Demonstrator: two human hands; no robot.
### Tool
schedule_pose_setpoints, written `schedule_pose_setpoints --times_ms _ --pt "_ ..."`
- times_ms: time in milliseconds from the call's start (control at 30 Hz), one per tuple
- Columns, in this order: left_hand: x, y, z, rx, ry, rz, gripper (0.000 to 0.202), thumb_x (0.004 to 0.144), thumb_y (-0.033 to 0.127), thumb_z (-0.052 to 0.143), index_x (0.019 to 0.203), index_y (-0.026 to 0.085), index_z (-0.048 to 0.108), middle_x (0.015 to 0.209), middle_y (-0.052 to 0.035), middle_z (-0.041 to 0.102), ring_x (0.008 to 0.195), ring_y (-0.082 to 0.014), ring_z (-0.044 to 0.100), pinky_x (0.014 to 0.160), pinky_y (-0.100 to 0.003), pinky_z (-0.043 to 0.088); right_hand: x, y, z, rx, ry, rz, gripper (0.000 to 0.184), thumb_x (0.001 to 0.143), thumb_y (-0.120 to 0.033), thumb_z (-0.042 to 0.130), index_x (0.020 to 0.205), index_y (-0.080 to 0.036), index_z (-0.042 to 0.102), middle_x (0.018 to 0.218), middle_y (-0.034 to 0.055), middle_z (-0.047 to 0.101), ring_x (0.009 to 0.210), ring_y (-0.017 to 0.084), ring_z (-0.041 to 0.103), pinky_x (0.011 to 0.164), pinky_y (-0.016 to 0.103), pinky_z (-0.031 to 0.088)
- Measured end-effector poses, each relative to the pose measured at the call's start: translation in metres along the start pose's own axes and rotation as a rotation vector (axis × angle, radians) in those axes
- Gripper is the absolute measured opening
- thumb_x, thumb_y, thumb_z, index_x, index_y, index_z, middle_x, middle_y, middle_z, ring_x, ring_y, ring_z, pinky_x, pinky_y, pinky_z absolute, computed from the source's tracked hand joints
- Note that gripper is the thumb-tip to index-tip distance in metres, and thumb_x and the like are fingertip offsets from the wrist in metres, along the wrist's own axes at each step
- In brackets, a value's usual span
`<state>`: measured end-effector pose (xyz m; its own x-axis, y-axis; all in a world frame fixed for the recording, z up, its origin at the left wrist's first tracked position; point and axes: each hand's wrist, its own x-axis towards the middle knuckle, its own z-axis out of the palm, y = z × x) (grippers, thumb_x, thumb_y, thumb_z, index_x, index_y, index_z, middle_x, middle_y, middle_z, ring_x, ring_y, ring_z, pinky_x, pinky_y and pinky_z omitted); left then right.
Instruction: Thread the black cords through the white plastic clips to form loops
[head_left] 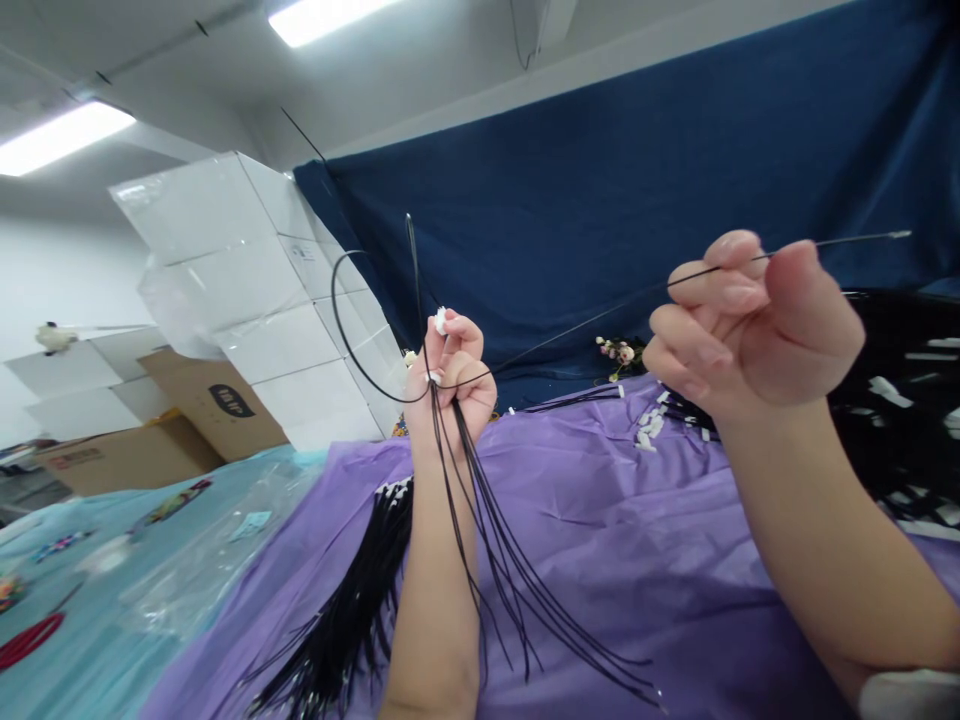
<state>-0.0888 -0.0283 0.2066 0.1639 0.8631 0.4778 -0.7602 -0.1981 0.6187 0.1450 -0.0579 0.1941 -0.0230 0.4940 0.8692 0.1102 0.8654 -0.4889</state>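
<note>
My left hand [454,375] is closed around several thin black cords [499,530], whose ends hang down past the wrist. A small white piece [441,320] sits at its fingertips. Above the fingers one cord stands up in a narrow loop, and another bends out to the left in a wide curve. My right hand [750,320], raised at the right, pinches a single black cord [577,325] stretched between the two hands. That cord's tip [898,234] sticks out to the right beyond the thumb. Whether the white piece is fixed to the cords I cannot tell.
A bundle of black cords [345,610] with white ends lies on the purple cloth [600,540]. White bits [652,425] and a larger black pile [900,400] are at the right. White boxes [225,270] and an open cardboard box [142,450] stand left, before a blue curtain [562,200].
</note>
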Motion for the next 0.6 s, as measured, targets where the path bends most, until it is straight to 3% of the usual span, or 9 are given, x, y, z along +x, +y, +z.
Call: schedule_pose_setpoints --times_ms 133,233,333,400,533,600 --pt "0.0002 0.0005 0.0009 -0.053 0.011 -0.027 0.029 0.101 0.022 0.038 0.085 0.015 0.061 0.073 0.0021 0.061 0.033 0.0029 0.011 0.033 -0.012 0.024 0.0011 -0.0018 -0.0049 0.022 0.059 -0.04 0.064 0.103 -0.042 0.001 0.104 -0.031 0.064 0.076 -0.0037 0.062 0.042 0.003 0.039 0.042 0.023 0.025" --pt "0.0016 -0.0002 0.0018 -0.105 0.002 -0.084 0.033 0.102 0.026 0.036 0.083 0.014 0.061 0.072 0.0022 0.061 0.032 0.0035 0.012 0.033 -0.012 0.024 0.0013 -0.0013 -0.0084 0.19 0.053 -0.099 0.052 0.102 -0.054 0.016 0.11 -0.038 0.065 0.072 -0.0016 0.059 0.041 0.007 0.029 0.039 0.025 0.024" --pt "0.003 -0.0012 0.0032 -0.109 0.019 -0.123 0.034 0.102 0.026 0.036 0.082 0.014 0.061 0.071 0.002 0.061 0.031 0.0031 0.015 0.033 -0.013 0.025 0.0021 0.0008 -0.0096 0.407 -0.08 -0.195 0.036 0.097 -0.059 0.034 0.106 -0.052 0.068 0.072 -0.0013 0.053 0.043 0.01 0.021 0.038 0.026 0.026" --pt "0.0036 -0.0015 0.0047 -0.107 0.062 -0.12 0.034 0.101 0.026 0.037 0.08 0.014 0.06 0.069 0.0021 0.061 0.031 0.0027 0.016 0.032 -0.013 0.025 0.0036 0.0024 -0.0084 0.505 -0.148 -0.257 0.028 0.095 -0.058 0.042 0.098 -0.055 0.07 0.074 0.0005 0.049 0.048 0.012 0.028 0.042 0.027 0.034" --pt "0.0043 -0.0026 0.0073 -0.076 0.17 -0.081 0.028 0.099 0.026 0.044 0.078 0.013 0.058 0.064 0.0039 0.058 0.029 0.0025 0.019 0.031 -0.013 0.024 0.0062 0.003 -0.0028 0.703 -0.21 -0.396 0.019 0.085 -0.054 0.059 0.082 -0.047 0.076 0.069 0.0017 0.044 0.056 0.014 0.044 0.055 0.03 0.049" --pt "0.0042 -0.0049 0.008 -0.016 0.221 -0.033 0.023 0.096 0.027 0.05 0.078 0.014 0.056 0.063 0.0051 0.057 0.029 0.0023 0.022 0.031 -0.013 0.024 0.0049 0.0004 0.0003 0.78 -0.306 -0.357 0.017 0.085 -0.051 0.062 0.081 -0.042 0.076 0.059 -0.0006 0.039 0.051 0.012 0.045 0.05 0.027 0.049"
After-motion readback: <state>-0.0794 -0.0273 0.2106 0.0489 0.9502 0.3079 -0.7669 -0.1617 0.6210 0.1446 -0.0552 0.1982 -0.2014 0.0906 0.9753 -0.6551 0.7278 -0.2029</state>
